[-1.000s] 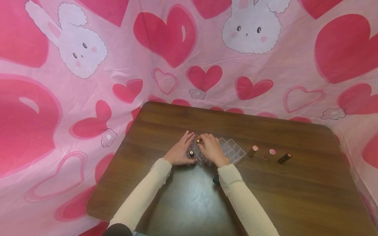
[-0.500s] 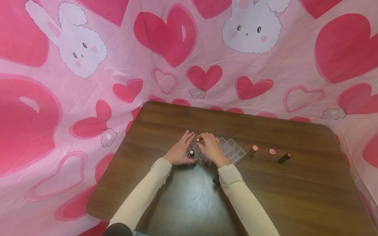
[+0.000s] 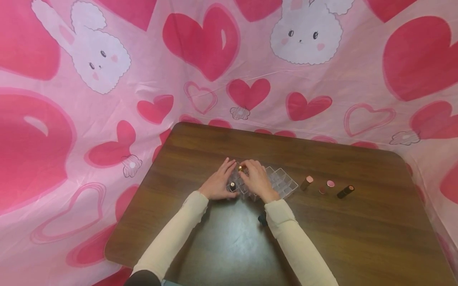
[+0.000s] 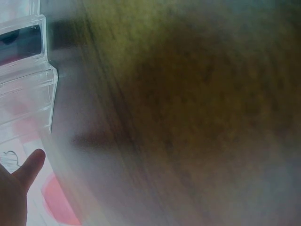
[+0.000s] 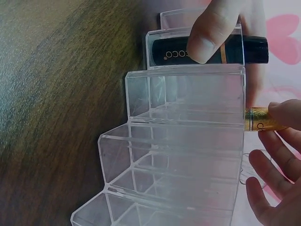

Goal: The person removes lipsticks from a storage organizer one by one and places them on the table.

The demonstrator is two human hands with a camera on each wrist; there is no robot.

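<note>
A clear stepped lipstick organizer stands on the table. My left hand holds its left end, thumb on the near side and fingers behind. Beside that thumb, a black lipstick tube stands in an end compartment, its top poking out. My right hand pinches a gold lipstick tube between thumb and fingers at the organizer's back. The gold tube's lower part is hidden behind the clear walls. In the left wrist view only my left thumb and part of the organizer show.
Three lipsticks stand right of the organizer: one with a pink top, a pink-capped one and a dark one. A black object lies partly hidden by my right sleeve. Pink heart-print cloth hangs behind the wooden table.
The gold lipstick tube and my right fingertips have shifted very slightly up in the head view. My left hand and the organizer hold their place.
</note>
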